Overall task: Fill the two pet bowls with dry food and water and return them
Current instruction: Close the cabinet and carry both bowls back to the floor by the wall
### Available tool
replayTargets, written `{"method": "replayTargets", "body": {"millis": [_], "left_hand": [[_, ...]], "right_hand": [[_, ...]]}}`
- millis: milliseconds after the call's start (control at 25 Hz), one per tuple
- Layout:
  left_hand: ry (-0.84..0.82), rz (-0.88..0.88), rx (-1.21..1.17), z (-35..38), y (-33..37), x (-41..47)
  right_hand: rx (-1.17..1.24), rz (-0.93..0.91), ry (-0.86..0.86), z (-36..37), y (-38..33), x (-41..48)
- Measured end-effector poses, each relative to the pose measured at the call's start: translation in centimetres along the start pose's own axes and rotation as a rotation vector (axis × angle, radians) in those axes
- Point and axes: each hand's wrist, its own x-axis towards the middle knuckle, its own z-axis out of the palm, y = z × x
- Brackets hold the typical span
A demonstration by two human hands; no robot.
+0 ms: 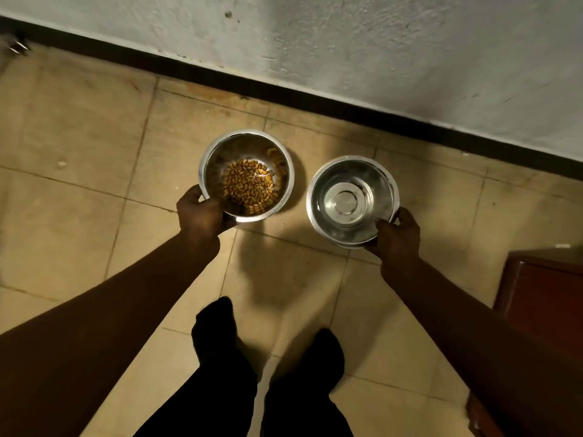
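Note:
A steel bowl (217, 156) with brown dry food (249, 187) in its bottom is on the left, gripped at its near-left rim by my left hand (200, 216). A second steel bowl (321, 184) with clear water (350, 203) in it is on the right; my right hand (399, 239) holds its near-right rim. Both bowls are low over the tiled floor, side by side and apart. Whether they touch the floor I cannot tell.
A grey wall with a black skirting strip (315, 99) runs behind the bowls. A dark red wooden cabinet (542, 294) stands at the right. My legs in black trousers (227, 357) are below. The floor (79, 152) has beige tiles.

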Motion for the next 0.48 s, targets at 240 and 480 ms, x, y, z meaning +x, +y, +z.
{"method": "replayTargets", "body": {"millis": [240,480], "left_hand": [[-0.007,0.009,0.022,3.8,-3.7,6.9],[-0.005,-0.031,0.011,4.7,-6.0,9.5]], "right_hand": [[0.003,0.051,0.066,1.9,3.1,7.0],[0.033,0.085,0.039,2.6,4.3,8.7]]}}
